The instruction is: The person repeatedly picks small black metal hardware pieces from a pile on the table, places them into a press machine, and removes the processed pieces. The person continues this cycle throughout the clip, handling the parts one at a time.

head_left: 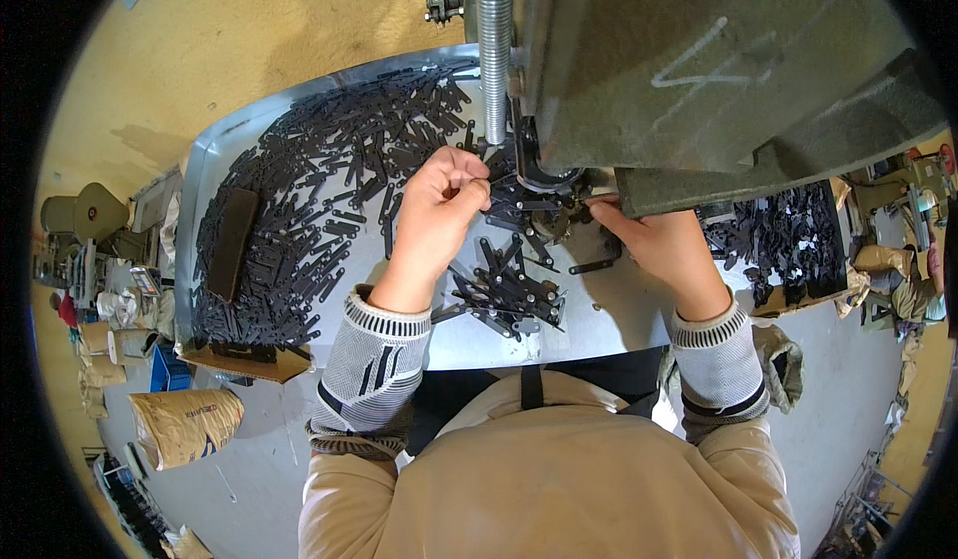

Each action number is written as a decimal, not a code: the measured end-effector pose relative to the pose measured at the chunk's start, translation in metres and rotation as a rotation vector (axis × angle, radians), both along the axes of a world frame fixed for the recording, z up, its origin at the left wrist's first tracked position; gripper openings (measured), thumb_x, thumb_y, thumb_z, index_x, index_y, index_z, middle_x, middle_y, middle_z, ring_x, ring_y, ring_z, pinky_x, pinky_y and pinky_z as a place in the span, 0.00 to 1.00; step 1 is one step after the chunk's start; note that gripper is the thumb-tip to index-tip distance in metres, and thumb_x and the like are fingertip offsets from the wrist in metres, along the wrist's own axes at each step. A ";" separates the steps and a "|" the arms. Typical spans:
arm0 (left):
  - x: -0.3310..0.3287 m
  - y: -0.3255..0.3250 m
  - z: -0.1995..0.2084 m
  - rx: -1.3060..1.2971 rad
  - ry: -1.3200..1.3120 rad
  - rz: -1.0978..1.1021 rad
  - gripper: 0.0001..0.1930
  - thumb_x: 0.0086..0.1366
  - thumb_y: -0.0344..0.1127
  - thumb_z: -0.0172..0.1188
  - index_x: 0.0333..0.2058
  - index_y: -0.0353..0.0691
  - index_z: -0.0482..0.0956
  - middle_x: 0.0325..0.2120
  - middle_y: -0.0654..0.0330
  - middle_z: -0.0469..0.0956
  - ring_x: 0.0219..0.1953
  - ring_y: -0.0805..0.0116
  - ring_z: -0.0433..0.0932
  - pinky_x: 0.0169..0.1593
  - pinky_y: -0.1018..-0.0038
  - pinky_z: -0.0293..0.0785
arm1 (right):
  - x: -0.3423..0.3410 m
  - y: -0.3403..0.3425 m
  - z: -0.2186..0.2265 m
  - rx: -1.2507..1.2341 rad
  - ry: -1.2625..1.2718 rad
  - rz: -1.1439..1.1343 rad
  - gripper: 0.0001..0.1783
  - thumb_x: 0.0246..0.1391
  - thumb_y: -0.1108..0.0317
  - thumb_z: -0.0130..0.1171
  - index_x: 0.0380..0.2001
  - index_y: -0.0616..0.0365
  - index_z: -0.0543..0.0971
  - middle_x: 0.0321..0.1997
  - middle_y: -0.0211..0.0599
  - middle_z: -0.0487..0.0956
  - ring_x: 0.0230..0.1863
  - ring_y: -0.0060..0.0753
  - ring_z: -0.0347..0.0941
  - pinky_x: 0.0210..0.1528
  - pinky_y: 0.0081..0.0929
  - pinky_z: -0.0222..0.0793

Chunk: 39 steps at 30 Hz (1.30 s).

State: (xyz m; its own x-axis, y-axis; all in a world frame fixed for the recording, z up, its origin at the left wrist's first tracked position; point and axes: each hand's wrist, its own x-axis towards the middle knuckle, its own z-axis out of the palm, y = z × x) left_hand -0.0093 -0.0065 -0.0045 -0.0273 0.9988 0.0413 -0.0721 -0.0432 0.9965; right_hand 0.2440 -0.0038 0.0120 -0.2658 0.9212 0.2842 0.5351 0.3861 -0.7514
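Left hand (439, 200) is curled, thumb and fingertips drawn close together beside the black strips (517, 222) under the machine (619, 80); I cannot tell whether it grips one; right hand (659, 245) reaches under the machine's edge from the other side, its fingers partly hidden, so what it holds, if anything, cannot be told; a round metal part (549, 224) sits between the two hands; a small heap (514, 294) of strips lies nearer the body, between the wrists, on the metal table (624, 309); one loose strip (591, 267) lies just beside the right hand; a large spread (369, 155) of strips, with a dark block (233, 245) on it, covers the table left of the left hand; a spring (496, 50) hangs beyond the left fingertips; more black pieces (783, 240) lie right of the right hand.
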 end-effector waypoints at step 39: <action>0.011 -0.098 0.074 0.979 -0.402 0.003 0.13 0.60 0.33 0.64 0.42 0.40 0.74 0.27 0.62 0.68 0.30 0.69 0.65 0.27 0.72 0.66 | 0.011 -0.055 -0.003 -0.320 0.079 -0.123 0.08 0.42 0.80 0.54 0.29 0.64 0.71 0.28 0.41 0.72 0.23 0.32 0.68 0.29 0.24 0.65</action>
